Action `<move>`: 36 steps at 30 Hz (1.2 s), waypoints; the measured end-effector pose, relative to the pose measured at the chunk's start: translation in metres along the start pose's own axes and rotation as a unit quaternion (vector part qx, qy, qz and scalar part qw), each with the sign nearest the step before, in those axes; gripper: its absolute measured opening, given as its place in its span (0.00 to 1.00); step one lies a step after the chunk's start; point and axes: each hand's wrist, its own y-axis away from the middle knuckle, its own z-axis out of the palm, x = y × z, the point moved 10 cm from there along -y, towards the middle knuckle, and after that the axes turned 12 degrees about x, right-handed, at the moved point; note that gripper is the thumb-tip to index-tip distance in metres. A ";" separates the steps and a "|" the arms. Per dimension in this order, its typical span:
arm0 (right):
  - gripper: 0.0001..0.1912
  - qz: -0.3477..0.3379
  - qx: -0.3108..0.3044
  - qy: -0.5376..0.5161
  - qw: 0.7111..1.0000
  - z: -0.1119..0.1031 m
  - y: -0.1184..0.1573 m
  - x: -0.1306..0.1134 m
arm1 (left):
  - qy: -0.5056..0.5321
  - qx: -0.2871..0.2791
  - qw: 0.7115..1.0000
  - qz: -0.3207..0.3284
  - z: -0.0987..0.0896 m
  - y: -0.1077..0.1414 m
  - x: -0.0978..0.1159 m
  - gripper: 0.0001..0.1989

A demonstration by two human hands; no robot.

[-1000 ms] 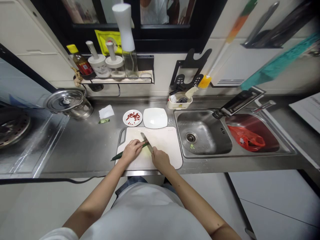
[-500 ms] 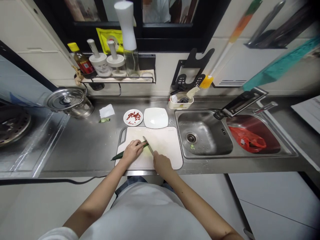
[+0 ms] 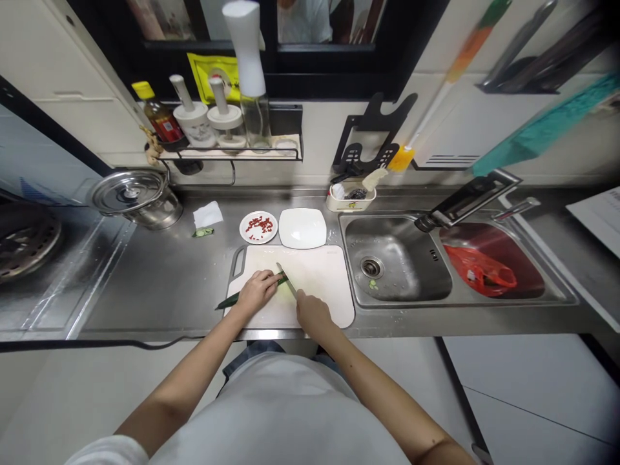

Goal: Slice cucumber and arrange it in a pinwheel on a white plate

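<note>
A dark green cucumber (image 3: 227, 301) lies slantwise across the white cutting board (image 3: 324, 284), its left end reaching past the board's edge. My left hand (image 3: 258, 292) is closed over it, fingers near its right end. My right hand (image 3: 314, 315) grips the handle of a knife (image 3: 289, 279), whose blade rests at the cucumber's right end, just beyond my left fingertips. Behind the board stand a small white plate with red pieces (image 3: 258, 227) and a square white plate (image 3: 303, 228) with nothing on it.
To the right is a double sink (image 3: 402, 258) with a red plastic bag (image 3: 479, 268) in its far basin. A lidded steel pot (image 3: 140, 197) stands at the left back. A white paper (image 3: 208, 213) and green scraps (image 3: 203, 232) lie nearby. Bottles fill a wall rack (image 3: 232, 155).
Almost nothing differs. Both hands, the knife and the cucumber keep about the same place, and the view has shifted very slightly.
</note>
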 end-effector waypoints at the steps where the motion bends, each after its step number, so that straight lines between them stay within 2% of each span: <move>1: 0.16 -0.001 0.002 0.001 1.000 0.000 -0.001 -0.001 | 0.000 -0.002 1.000 -0.001 0.000 0.000 0.000 0.17; 10: 0.16 -0.016 0.024 -0.020 0.999 -0.003 -0.020 -0.011 | 0.004 -0.006 1.000 -0.003 0.001 -0.001 -0.002 0.16; 18: 0.17 -0.008 -0.002 -0.014 1.000 0.004 -0.011 -0.004 | 0.018 -0.009 1.000 -0.008 0.000 -0.003 -0.002 0.17; 29: 0.16 -0.029 0.024 -0.020 0.999 0.005 -0.030 -0.013 | 0.025 -0.014 0.999 -0.014 0.004 -0.003 -0.007 0.16; 36: 0.17 -0.023 0.019 -0.017 0.999 0.008 -0.020 -0.008 | 0.022 -0.018 0.999 -0.017 0.003 -0.004 -0.007 0.16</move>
